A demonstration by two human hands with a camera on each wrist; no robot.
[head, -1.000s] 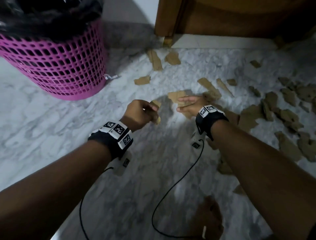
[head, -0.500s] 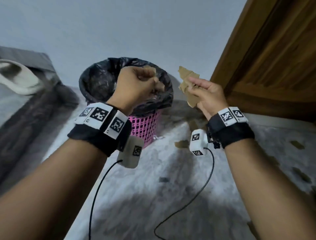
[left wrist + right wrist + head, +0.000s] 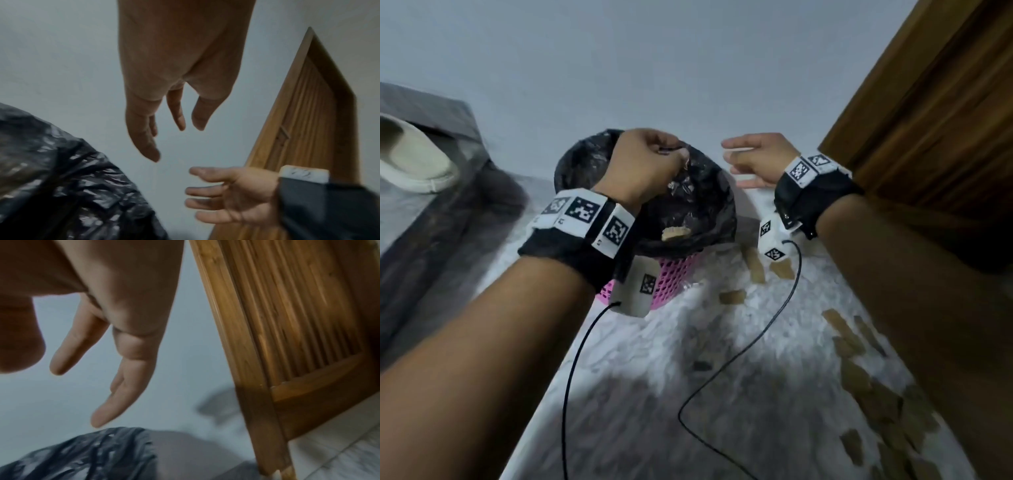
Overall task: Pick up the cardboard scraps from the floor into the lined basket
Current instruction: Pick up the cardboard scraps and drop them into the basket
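Both hands raised over the basket: left hand (image 3: 645, 164) above the liner's mouth, fingers hanging slack and apart in the left wrist view (image 3: 174, 104), nothing between them; right hand (image 3: 760, 161) just to the right of the rim, fingers spread and loose (image 3: 121, 382), palm bare. Behind them a pale grey wall (image 3: 654, 61), and to the right a brown wooden door (image 3: 928, 120) standing on the floor. Underneath, a white marbled floor (image 3: 654, 359), partly in shadow near the bottom. At far left a dark grey mat (image 3: 431, 222) with a pale slipper (image 3: 410, 157) on it. Centre of the head view: pink lattice basket (image 3: 674, 274), lined with a crinkled black plastic bag (image 3: 702, 202) folded over the rim. Inside that bag, one cardboard scrap (image 3: 676, 233) caught against the near inner wall, just below the left hand. More cardboard scraps (image 3: 866, 377) strewn over the floor to the right of the basket, thickest toward the lower right, a few small ones (image 3: 732, 296) close to the basket's foot. Black bands with white coded tags on both wrists, thin black cables (image 3: 739, 359) trailing down from them across the floor.
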